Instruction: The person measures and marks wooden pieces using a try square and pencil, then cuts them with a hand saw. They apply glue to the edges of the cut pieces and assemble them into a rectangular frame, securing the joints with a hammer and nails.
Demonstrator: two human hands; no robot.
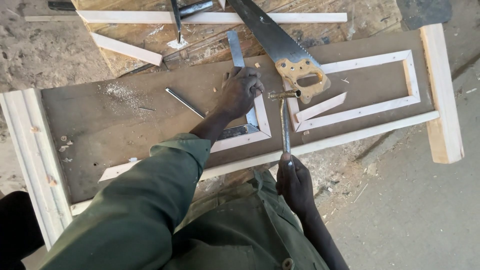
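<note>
On the brown board (125, 120) laid across the bench, seen from the head camera, the left hand (241, 90) is curled and pressing down on a metal square (239, 60) set into the mitred corner of a pale wood frame (262, 122), fingers bunched at the joint. The right hand (295, 182) is wrapped tight round the bottom of a hammer (285, 120), whose rusty head hangs just beside that corner. The hammer looks heavy at the top and rigid; the low grip gives swing, though less control. The frame strips look light, thin and likely to split or slip out of line, so holding them flat near the joint seems sensible. A saw (280, 45) lies just above the corner, its wooden handle near the hammer head. A second frame (370, 95) lies to the right, a nail or rod (184, 102) to the left, with sawdust (117, 92) beyond. The board looks hard and dusty. Around it is a rough concrete floor (415, 210), littered with chips.
</note>
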